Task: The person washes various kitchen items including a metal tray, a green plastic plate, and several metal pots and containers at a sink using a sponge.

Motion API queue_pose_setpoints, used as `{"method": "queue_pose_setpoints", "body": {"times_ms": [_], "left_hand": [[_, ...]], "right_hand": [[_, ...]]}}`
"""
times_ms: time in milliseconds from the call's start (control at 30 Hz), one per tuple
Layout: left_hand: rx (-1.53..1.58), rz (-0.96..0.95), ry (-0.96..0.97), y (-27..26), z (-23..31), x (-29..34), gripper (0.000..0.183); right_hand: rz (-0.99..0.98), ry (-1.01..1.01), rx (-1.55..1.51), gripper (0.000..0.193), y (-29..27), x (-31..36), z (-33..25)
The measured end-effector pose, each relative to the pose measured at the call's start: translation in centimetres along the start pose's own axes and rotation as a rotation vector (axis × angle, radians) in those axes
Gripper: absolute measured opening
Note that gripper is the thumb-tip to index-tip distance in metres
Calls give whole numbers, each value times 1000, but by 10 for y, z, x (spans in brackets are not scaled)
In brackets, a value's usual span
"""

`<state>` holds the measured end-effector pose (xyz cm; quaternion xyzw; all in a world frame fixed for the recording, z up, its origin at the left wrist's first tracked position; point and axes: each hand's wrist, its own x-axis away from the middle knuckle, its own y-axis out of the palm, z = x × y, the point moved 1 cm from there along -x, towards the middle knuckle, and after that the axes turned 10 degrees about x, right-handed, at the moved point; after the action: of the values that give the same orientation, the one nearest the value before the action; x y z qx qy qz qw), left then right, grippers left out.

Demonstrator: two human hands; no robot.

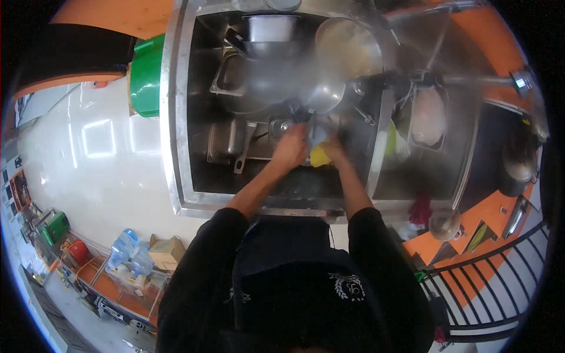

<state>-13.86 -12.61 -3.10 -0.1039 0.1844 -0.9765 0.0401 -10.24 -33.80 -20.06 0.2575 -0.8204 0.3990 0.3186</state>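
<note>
Both my hands are over the left basin of a steel sink (168, 135). My left hand (292, 145) is closed around a shiny metal utensil with a dark handle (299, 110); its exact kind is blurred. Close on its right, my right hand (334, 152) is closed on a yellow sponge (319, 156), pressed against the utensil's lower part. Beneath and left of my hands lie steel food pans (221, 141) and a spatula-like tool with a flat handle (240, 163). A hazy smear covers the upper middle of the view and hides details there.
A large round bowl (353, 47) and a rectangular steel pan (272, 28) stand at the far side of the basin. In the right basin is a tray holding a pale lump (428, 117). A faucet pipe (477, 80) crosses above. A green bin (146, 76) stands left of the sink.
</note>
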Motion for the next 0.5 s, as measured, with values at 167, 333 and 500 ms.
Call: {"method": "queue_pose_setpoints", "body": {"times_ms": [167, 333, 500], "left_hand": [[-151, 99, -152, 60, -31, -66, 56], [-144, 152, -693, 57, -71, -68, 37], [-183, -6, -646, 66, -63, -75, 61]], "right_hand": [[25, 46, 78, 63, 40, -53, 45], [50, 15, 649, 77, 60, 2, -22], [-113, 54, 501, 83, 52, -9, -16]]}}
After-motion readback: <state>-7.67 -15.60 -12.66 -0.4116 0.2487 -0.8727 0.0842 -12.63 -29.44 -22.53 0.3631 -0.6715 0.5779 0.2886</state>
